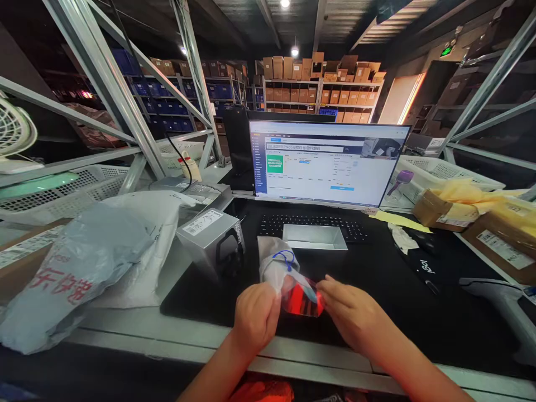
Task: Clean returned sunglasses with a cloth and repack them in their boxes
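Observation:
Between my hands is a red mirrored lens [300, 302], curved and shiny, with a pale reflection or film across its upper part. My left hand [256, 315] is closed, pinching it at the left edge, close to a white pouch. My right hand [352, 310] grips its right edge with fingers together. Just beyond the lens lies the white drawstring pouch [270, 258] with a blue cord. A grey box [215, 243] printed with goggles stands to the left. Behind the pouch, an open silver-grey box part [315, 238] rests against the keyboard [310, 223].
A monitor [326, 167] stands at the back of the black mat [385, 290]. Plastic mailing bags [96, 251] cover the left side. On the right are a handheld scanner [498, 301], a mouse [425, 241], cardboard parcels [502, 245] and a white basket [452, 170].

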### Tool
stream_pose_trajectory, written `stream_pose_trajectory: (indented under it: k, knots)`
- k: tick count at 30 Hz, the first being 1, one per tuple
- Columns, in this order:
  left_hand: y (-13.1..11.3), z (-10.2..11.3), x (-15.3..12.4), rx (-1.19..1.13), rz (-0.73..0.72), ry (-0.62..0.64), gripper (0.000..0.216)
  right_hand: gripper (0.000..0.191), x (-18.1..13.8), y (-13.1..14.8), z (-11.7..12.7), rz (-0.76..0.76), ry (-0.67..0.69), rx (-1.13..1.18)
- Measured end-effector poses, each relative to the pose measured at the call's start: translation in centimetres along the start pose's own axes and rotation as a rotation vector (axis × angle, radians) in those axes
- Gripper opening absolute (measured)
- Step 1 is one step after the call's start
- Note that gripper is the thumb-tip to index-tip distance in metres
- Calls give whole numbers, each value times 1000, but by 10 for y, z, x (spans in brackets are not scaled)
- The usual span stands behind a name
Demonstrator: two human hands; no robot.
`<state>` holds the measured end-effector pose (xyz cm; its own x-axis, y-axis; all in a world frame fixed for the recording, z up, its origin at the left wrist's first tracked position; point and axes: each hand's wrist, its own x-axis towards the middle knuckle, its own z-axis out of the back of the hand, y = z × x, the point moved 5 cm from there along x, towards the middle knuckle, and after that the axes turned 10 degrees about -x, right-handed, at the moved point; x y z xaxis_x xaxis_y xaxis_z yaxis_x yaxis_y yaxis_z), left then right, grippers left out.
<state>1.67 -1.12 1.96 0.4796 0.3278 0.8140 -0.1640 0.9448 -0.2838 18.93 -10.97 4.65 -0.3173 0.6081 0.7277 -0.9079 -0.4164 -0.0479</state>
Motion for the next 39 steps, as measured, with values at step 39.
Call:
stream_pose_trajectory:
  k: [39]
  knots:
    - [27,35,-22,-191,424,-49,27,26,71,26,-42,208,203,-203]
